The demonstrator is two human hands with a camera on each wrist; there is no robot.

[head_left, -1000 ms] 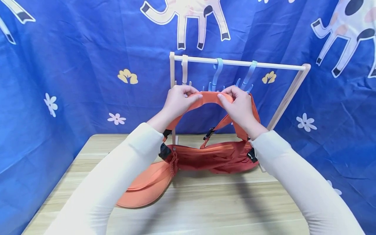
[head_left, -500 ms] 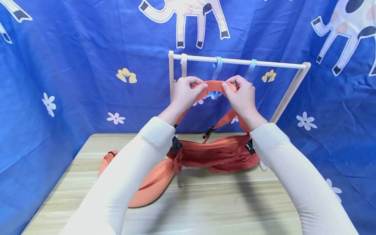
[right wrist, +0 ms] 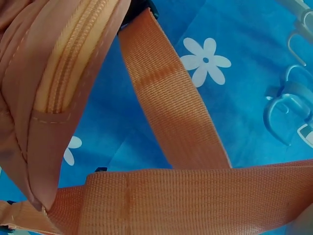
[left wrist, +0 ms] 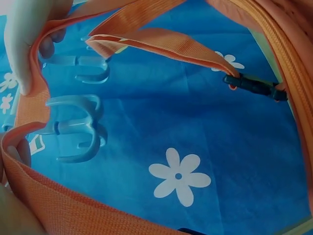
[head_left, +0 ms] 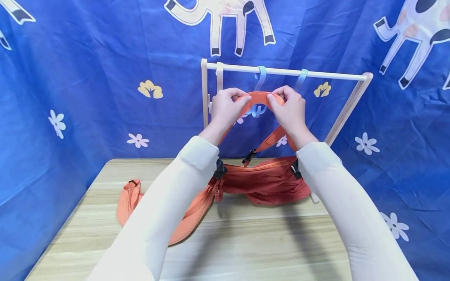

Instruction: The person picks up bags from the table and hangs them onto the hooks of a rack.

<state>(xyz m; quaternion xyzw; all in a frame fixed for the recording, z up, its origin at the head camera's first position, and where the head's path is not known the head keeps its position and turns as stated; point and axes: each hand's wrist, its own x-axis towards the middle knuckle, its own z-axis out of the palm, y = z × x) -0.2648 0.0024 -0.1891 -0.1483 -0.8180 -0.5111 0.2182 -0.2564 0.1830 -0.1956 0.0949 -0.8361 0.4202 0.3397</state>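
My left hand (head_left: pixel 226 108) and right hand (head_left: pixel 291 108) pinch an orange webbing strap (head_left: pixel 259 97) between thumbs and fingers, a short span apart. Below it hangs a dark red waist bag (head_left: pixel 261 179) with an orange zipper (right wrist: pixel 76 58) and black buckles (head_left: pixel 220 168). A second strap end with a black clip (left wrist: pixel 257 87) dangles inside the loop. Behind the raised strap, a light blue hook (head_left: pixel 258 111) shows through the arch; in the left wrist view, its prongs appear right beside the strap. Only a bit of the right hand (right wrist: pixel 302 223) enters the right wrist view.
A wooden rack (head_left: pixel 348 111) with a white rail (head_left: pixel 239 68) carries a beige hook (head_left: pixel 219 76) and blue ones. On the wood-grain table (head_left: pixel 253 242) lies an orange cap (head_left: pixel 191 224), partly hidden by the left sleeve. A blue patterned curtain (head_left: pixel 105 117) encloses the back and sides.
Both hands have lifted the strap higher, toward the rail and a little to the right. The bag's left end has swung right and risen, and more of the cap's left part shows.
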